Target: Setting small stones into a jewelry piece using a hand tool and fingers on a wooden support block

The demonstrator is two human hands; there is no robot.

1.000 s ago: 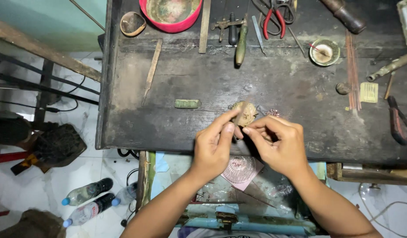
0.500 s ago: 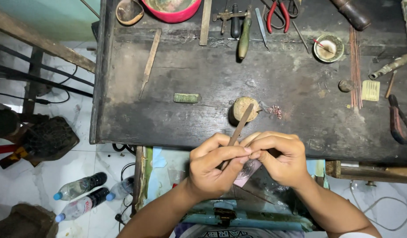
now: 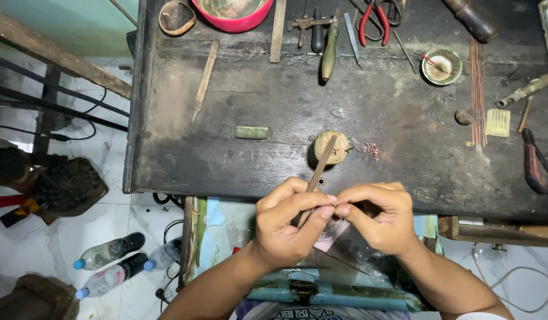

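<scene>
The left hand (image 3: 288, 228) grips a thin stick (image 3: 317, 172); the right hand (image 3: 374, 216) pinches something too small to tell against it; work looks mid-way, with loose copper bits (image 3: 370, 149) just beyond the fingers.

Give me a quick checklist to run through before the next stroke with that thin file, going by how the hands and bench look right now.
1. Left hand grips the thin file: ok, fingers wrapped around its lower end.
2. Right hand pinches the small workpiece: cannot tell, the piece is hidden by the fingertips.
3. File tip clear of the round wooden block: cannot tell, it overlaps the block in this view.
4. Small pile of pinkish links away from the hands: ok, on the bench beside the block.
5. Red-handled pliers within reach: ok, at the bench's far edge.
</scene>
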